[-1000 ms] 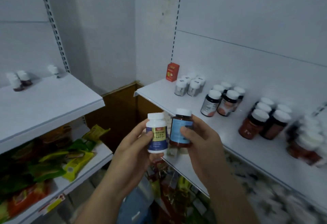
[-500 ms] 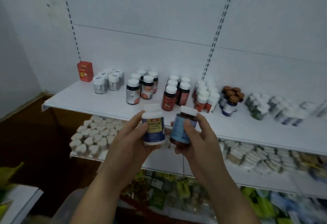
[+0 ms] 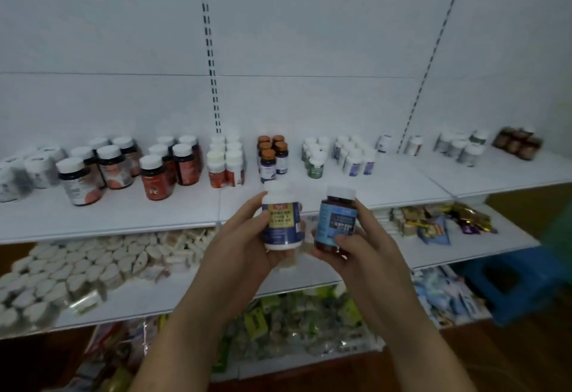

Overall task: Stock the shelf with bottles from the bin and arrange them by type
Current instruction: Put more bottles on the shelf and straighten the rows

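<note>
Mid-frame, left hand curled fingers round a white bottle, right hand round an amber bottle, labels showing, likely for sorting.

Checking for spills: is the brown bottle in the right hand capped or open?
Capped: a white cap sits on the brown bottle, which the right hand holds roughly upright.
</note>
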